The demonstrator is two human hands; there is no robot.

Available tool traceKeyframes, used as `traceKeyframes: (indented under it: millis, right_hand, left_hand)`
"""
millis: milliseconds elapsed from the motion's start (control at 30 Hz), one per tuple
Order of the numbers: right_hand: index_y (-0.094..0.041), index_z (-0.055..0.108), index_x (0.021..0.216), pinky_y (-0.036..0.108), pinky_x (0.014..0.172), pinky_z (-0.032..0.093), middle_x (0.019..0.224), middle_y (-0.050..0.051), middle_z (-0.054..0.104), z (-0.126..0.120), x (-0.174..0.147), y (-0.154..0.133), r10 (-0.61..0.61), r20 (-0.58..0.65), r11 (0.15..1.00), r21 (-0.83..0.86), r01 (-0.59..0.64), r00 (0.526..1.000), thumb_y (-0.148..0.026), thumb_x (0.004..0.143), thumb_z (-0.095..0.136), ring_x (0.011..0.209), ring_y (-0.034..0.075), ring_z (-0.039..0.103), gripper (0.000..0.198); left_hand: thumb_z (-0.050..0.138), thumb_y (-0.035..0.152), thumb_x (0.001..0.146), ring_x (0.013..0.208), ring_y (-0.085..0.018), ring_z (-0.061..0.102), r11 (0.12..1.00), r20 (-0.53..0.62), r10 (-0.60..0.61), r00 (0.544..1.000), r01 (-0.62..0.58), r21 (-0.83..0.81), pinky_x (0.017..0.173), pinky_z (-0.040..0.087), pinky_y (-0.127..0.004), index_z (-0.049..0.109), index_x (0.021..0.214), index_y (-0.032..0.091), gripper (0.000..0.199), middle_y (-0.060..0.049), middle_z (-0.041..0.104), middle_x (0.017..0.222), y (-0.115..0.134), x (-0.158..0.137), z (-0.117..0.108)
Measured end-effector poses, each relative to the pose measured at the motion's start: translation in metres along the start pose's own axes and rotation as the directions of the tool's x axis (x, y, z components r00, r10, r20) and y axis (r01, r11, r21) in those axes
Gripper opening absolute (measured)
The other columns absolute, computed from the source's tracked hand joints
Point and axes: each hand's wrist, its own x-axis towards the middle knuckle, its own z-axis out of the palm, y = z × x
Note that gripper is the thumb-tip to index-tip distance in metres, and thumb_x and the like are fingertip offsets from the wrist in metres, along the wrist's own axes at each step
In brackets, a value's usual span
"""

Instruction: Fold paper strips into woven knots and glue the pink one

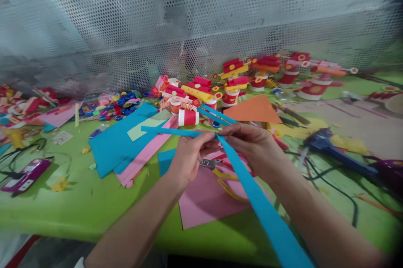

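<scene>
Pinching at clock centre, with bare left hand (189, 158) and bare right hand (255, 146), a long, narrow blue paper strip (255, 196) trailing towards five o'clock, above a flat pink paper sheet (201, 209) at six o'clock.

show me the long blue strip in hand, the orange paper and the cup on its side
Long blue strip (254, 192), head view: its lower stretch.
Orange paper (253, 110), head view: middle of the sheet.
Cup on its side (189, 117), head view: its red band.
</scene>
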Motion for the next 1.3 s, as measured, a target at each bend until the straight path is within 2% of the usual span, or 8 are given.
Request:
traceKeyframes:
  millis: [133,300,433,567,700,867,1033,1300]
  right_hand:
    - [-0.026,0.077,0.082,0.035,0.072,0.061,0.074,0.001,0.074,0.001,0.000,0.004,-0.029,-0.027,0.998,-0.049,0.028,0.999,-0.032,0.073,0.083,0.070,0.019,0.070,0.012]
    - [-0.026,0.078,0.082,0.034,0.072,0.061,0.077,0.000,0.074,0.001,0.000,0.005,-0.048,-0.033,0.996,-0.075,0.045,0.998,-0.029,0.076,0.080,0.070,0.017,0.069,0.008]
    - [-0.025,0.078,0.086,0.032,0.072,0.060,0.078,0.001,0.073,-0.001,0.000,0.003,-0.022,-0.015,0.997,-0.068,0.021,1.000,-0.030,0.077,0.080,0.070,0.016,0.068,0.011]
    - [-0.025,0.078,0.093,0.030,0.070,0.059,0.082,0.002,0.073,-0.001,-0.003,-0.003,0.017,-0.003,0.999,0.050,-0.017,1.000,-0.034,0.076,0.083,0.077,0.017,0.069,0.020]
    - [-0.023,0.078,0.090,0.029,0.066,0.058,0.082,0.003,0.073,0.000,-0.004,-0.006,0.087,0.004,0.995,0.046,-0.087,0.996,-0.039,0.073,0.086,0.072,0.016,0.067,0.025]
    - [-0.022,0.075,0.083,0.025,0.063,0.054,0.075,0.000,0.069,-0.001,-0.003,0.000,0.046,0.021,0.999,0.027,-0.046,0.999,-0.040,0.072,0.087,0.066,0.012,0.062,0.024]
    - [-0.021,0.074,0.082,0.024,0.062,0.051,0.074,0.000,0.068,-0.002,-0.005,-0.001,0.027,0.011,1.000,0.014,-0.027,1.000,-0.042,0.075,0.084,0.067,0.012,0.061,0.024]
    - [-0.020,0.071,0.081,0.027,0.062,0.052,0.072,0.000,0.065,0.002,-0.005,-0.004,0.005,0.014,0.996,-0.087,-0.004,1.000,-0.043,0.074,0.084,0.065,0.014,0.060,0.027]
  left_hand:
    - [0.084,0.030,0.070,0.065,-0.012,0.069,1.000,-0.015,-0.016,1.000,0.015,-0.015,0.070,0.057,-0.026,0.074,0.078,0.016,0.019,-0.001,0.074,0.074,0.000,0.002,0.001]
    - [0.084,0.023,0.068,0.076,-0.018,0.073,0.997,-0.021,0.057,0.998,-0.056,0.057,0.077,0.059,-0.033,0.075,0.080,0.016,0.016,-0.004,0.077,0.083,0.001,-0.002,0.004]
    - [0.082,0.023,0.069,0.080,-0.020,0.073,0.970,-0.033,0.159,0.987,-0.150,0.191,0.081,0.059,-0.037,0.075,0.079,0.018,0.013,-0.003,0.076,0.081,0.002,-0.003,0.003]
    - [0.079,0.028,0.074,0.077,-0.018,0.070,0.893,-0.035,0.261,0.965,-0.227,0.388,0.077,0.058,-0.033,0.076,0.081,0.019,0.012,-0.002,0.075,0.078,0.004,-0.003,0.001]
    - [0.076,0.027,0.078,0.076,-0.017,0.069,0.839,0.000,0.331,0.944,-0.294,0.457,0.073,0.057,-0.029,0.077,0.085,0.020,0.010,-0.003,0.075,0.079,0.005,-0.005,0.001]
    - [0.079,0.027,0.076,0.072,-0.014,0.065,0.840,0.003,0.346,0.938,-0.311,0.445,0.070,0.055,-0.027,0.077,0.081,0.021,0.007,0.000,0.072,0.074,0.004,-0.005,0.002]
    - [0.081,0.030,0.076,0.083,-0.016,0.068,0.933,0.047,0.242,0.969,-0.246,0.263,0.083,0.058,-0.033,0.077,0.085,0.020,0.014,-0.002,0.074,0.083,0.000,-0.004,0.004]
    - [0.080,0.028,0.078,0.077,-0.014,0.067,0.915,0.034,0.305,0.952,-0.303,0.266,0.080,0.057,-0.031,0.076,0.079,0.021,0.009,0.000,0.071,0.076,-0.004,-0.003,0.002]
